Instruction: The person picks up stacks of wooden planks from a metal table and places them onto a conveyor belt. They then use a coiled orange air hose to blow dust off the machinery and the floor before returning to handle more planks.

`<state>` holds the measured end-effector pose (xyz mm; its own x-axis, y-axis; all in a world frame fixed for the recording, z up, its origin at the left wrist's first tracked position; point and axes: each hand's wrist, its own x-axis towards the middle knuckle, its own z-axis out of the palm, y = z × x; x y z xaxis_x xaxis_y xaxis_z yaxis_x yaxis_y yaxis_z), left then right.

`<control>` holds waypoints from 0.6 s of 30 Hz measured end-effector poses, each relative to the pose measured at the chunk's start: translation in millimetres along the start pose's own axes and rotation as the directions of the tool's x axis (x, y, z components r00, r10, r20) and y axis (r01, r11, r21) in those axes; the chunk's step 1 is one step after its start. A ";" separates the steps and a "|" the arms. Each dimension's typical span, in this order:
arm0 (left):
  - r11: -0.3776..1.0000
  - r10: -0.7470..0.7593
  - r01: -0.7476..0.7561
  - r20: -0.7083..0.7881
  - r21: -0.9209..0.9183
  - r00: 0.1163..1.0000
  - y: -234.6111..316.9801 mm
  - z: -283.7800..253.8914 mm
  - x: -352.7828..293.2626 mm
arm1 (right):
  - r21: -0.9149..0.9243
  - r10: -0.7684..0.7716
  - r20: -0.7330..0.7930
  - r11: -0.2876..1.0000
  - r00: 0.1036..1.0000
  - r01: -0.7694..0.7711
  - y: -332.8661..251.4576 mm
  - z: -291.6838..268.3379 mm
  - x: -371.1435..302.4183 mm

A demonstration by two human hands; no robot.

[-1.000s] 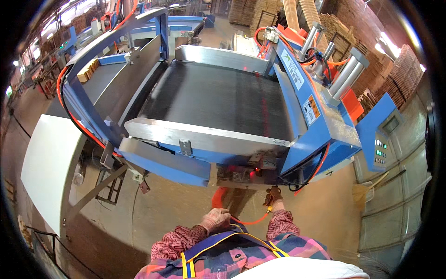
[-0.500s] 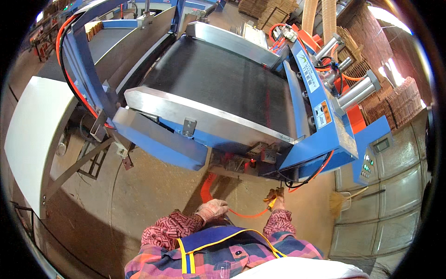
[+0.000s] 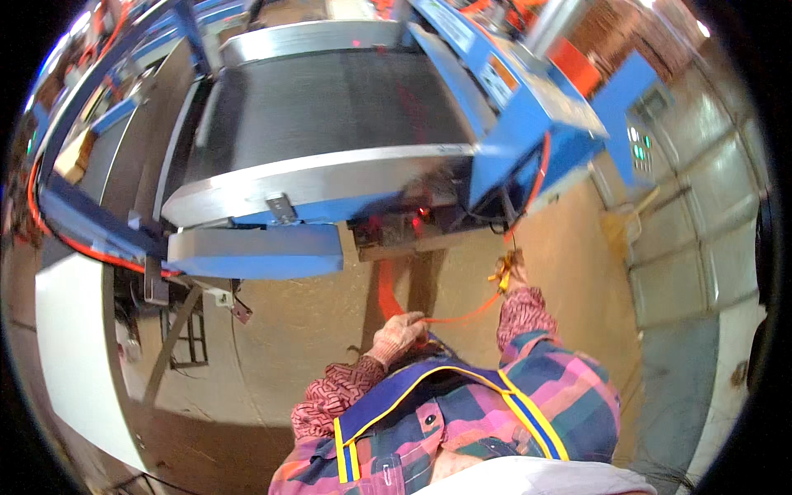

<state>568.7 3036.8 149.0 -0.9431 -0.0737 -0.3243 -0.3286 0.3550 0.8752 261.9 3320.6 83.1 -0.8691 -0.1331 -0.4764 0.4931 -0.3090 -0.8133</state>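
2 hands, 1 orange hose, 1 yellow air gun

Closest is the person's plaid shirt (image 3: 569, 388), with a blue apron (image 3: 404, 384) that has yellow edges. The left hand (image 3: 399, 337), in a pale glove, is curled around the orange hose (image 3: 466, 316) just in front of the apron. A thin part of the hose bends across to the right hand (image 3: 518, 277). That hand is closed on a yellow air gun (image 3: 502, 275), below the machine's corner. The picture is blurry there, so I cannot tell where each finger sits.

Past the hands is a big blue machine. Under its near silver rail (image 3: 322, 183) there are red lights (image 3: 418, 221). Behind that rail lies a wide black belt (image 3: 330, 107). To the right are a broom (image 3: 617, 231) and a blue control box (image 3: 631, 124) with green buttons. Farther back, another silver rail (image 3: 309, 41) runs along the belt's far side.
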 end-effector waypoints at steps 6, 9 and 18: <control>0.852 -0.245 0.294 0.165 -0.434 0.955 39.9 34.4 26.2 | 0.019 -0.065 0.228 0.998 0.971 0.062 -1.0 -12.6 22.7; 0.849 -0.289 0.321 0.140 -0.420 0.947 44.0 68.3 40.5 | -0.112 0.051 0.141 0.993 0.989 -0.035 -14.5 -2.7 22.8; 0.782 -0.559 0.570 0.122 -0.253 0.820 101.4 71.9 27.1 | -0.410 -0.128 0.174 0.892 0.976 0.190 -2.4 34.7 19.6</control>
<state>513.5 3137.9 203.1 -0.5838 -0.1449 -0.7989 -0.8074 -0.0002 0.5900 242.4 3286.0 87.3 -0.9186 -0.2540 -0.3027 0.2905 0.0854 -0.9531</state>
